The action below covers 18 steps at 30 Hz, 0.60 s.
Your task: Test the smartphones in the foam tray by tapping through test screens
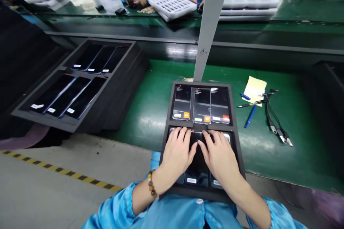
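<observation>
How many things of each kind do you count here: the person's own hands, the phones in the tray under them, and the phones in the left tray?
Left hand and right hand: 2
Near phones, some partly covered, in the near tray: 6
Far phones in the left tray: 6
Total: 14

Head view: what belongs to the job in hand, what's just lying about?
Job in hand, judging by placement:
left hand and right hand, over the tray's near row
middle near-row phone
black tray
far-row phones, same tray
left-side tray stack, more phones, probably

Just lying about, apparently:
yellow paper
black pen
blue pen
cables
</observation>
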Motion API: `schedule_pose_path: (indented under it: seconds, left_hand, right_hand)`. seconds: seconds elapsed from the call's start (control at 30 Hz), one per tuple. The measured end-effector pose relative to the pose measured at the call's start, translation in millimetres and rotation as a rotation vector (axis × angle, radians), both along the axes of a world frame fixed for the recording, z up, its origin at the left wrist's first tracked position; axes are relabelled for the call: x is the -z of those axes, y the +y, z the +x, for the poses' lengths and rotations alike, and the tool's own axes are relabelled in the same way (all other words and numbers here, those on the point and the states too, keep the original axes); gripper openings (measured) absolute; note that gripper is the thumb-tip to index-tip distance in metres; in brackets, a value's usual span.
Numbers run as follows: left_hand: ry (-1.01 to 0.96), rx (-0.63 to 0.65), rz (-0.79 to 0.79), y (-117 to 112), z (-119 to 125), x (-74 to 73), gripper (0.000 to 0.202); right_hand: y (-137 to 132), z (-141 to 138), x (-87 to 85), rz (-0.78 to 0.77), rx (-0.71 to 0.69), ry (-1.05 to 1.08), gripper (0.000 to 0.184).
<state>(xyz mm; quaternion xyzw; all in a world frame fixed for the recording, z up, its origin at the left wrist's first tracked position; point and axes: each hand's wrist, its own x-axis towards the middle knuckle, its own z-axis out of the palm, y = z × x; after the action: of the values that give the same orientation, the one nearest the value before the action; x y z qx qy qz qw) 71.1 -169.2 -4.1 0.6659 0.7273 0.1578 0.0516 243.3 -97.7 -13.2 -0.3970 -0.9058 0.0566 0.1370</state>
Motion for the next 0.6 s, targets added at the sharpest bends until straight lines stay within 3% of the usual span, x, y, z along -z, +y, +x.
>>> schedule_pose_path:
  seconds: [0.27, 0.43, 0.6]
  left_hand:
    - [-0.04, 0.037, -0.019, 13, -11, -4.1, 0.013]
    - [-0.019, 0.139, -0.051, 26, -26, -19.1, 0.014]
    - [0.015, 0.333, -0.11, 43, -38, -25.0, 0.021]
  right_hand:
    - [20, -6, -10.0, 0.057, 0.011, -0.049, 0.024]
    - [37, -7, -16.9, 0.054, -0.124, -0.014, 0.034]
    - [47, -10, -6.3, -0.019, -0.224, -0.065, 0.054]
